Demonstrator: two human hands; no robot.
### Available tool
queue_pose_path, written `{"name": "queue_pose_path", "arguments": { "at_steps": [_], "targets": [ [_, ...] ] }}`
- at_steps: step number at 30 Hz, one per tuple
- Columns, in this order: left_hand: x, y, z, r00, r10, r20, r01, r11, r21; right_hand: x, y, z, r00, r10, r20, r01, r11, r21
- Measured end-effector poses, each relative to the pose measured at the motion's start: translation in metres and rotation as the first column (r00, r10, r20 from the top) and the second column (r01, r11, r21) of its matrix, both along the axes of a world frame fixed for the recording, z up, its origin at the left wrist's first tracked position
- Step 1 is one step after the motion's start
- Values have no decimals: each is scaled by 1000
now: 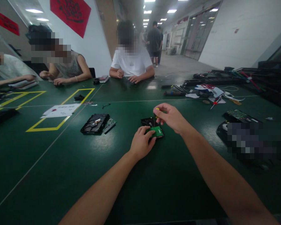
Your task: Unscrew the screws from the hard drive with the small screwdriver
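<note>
The small hard drive (147,121) lies flat on the green table (84,168), straight ahead of the person and just beyond both hands, with its green circuit board (158,132) facing up at the near end. Its long axis seems to run away from the person, tilted slightly left, though the hands cover much of it.

The left hand (141,143) comes in from the near side and rests on the drive's near-left corner, fingers curled over the edge of the board and pinning it to the table. The right hand (170,118) hangs directly above the drive's right part, fingertips pinched on a yellow-handled screwdriver (156,109) that stands roughly upright with its tip down at the board; the exact spot it meets is too small to tell. The hands are close together, right above and just beyond left.

Well apart to the left lies a larger hard drive (95,123) with a loose board (109,125) beside it.
</note>
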State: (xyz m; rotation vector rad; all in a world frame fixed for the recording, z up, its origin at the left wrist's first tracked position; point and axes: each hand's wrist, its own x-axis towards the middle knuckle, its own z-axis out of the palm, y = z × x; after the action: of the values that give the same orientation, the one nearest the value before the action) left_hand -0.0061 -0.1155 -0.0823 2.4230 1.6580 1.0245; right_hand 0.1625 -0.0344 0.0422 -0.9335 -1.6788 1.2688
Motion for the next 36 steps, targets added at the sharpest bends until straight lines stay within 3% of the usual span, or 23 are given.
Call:
{"name": "queue_pose_path", "arguments": {
  "at_steps": [6, 10, 18, 36],
  "targets": [
    [0, 0, 1, 1000, -3, -6, 3, 1000, -11, -1, 2, -2, 995, -52, -88, 46, 997, -64],
    [0, -1, 2, 1000, -2, -7, 2, 1000, -8, -2, 2, -1, 991, -23, -131, 8, 994, -113],
    [0, -1, 3, 1000, -10, 5, 10, 1000, -4, 0, -3, 3, 999, 9, -42, -10, 1000, -24],
    [0, -1, 3, 1000, -1, 2, 1, 1000, -4, -1, 2, 0, 990, -13, -143, -11, 985, -172]
  ]
}}
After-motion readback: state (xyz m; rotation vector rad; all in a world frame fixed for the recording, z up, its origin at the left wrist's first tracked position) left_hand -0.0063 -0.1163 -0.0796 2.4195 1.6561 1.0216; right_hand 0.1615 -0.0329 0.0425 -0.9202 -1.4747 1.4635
